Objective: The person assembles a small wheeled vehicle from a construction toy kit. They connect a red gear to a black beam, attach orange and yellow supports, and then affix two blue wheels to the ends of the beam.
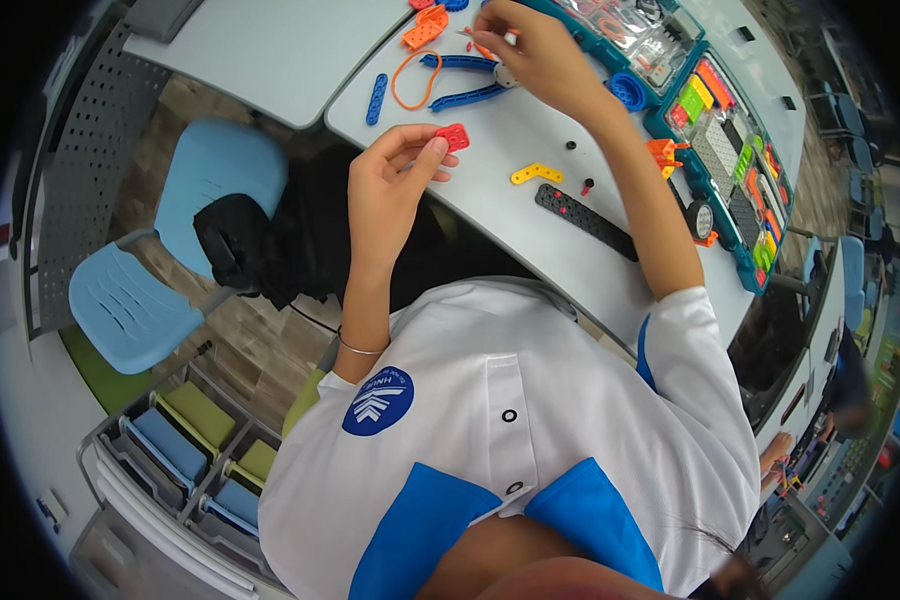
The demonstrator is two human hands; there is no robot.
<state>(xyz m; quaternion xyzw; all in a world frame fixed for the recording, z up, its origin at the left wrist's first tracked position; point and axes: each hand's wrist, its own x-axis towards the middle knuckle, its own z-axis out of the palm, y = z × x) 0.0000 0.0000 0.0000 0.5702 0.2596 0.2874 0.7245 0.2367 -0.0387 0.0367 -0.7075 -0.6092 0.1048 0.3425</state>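
Between the thumb and fingers of my left hand is a small red building plate with holes, held just off the table's near edge. My right hand reaches to the far side of the table, fingers curled down beside a few small red pegs; what is at its fingertips is too small to make out. Beneath that wrist lie pliers with blue handles, their jaws partly hidden by the hand. An orange rubber band loops beside the handles. A blue perforated beam lies to their left.
Nearer me are a yellow angled beam, a long black perforated beam and small black pieces. At the right stands an open teal parts case, with a blue wheel beside it. Blue chairs stand left.
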